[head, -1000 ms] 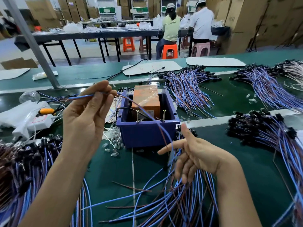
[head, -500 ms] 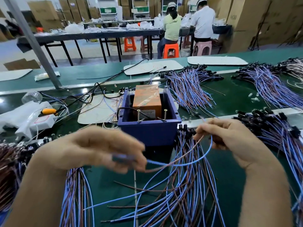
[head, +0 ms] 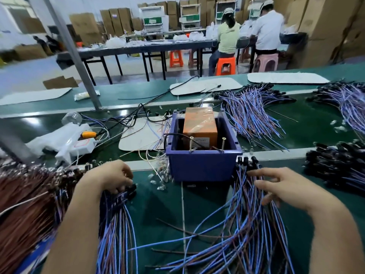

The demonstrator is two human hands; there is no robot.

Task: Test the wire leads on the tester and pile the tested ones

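- Green tabletop (head: pixel 158 206) shows bare in one strip directly in front of the tester (head: pixel 203 167), hemmed by a heap of leads on each side. A few stray wires cross the strip nearer the person.
- Tester: blue open-top box with an orange unit (head: pixel 199 123) inside and two brass pins (head: pixel 191 143) upright at its near wall.
- Left pile (head: pixel 116 224): blue and brown leads, black plug ends pointing away from the person, lying near the box's left side.
- Left hand (head: pixel 110 177) sits over those plug ends with its fingers curled down onto them. Blur hides whether the grip has hold of a lead.
- Right pile (head: pixel 246 234): the same leads, fanned out, their plugs just beside the tester's near right corner.
- Right hand (head: pixel 286 188) rests on this pile, fingers spread and loose, its grip closed on nothing.
- Edges are crowded: a brown-wire heap (head: pixel 23 204) at far left, a black-plugged bundle (head: pixel 335 171) near the right hand, and small clear parts (head: pixel 160 175) scattered at the box's left foot.
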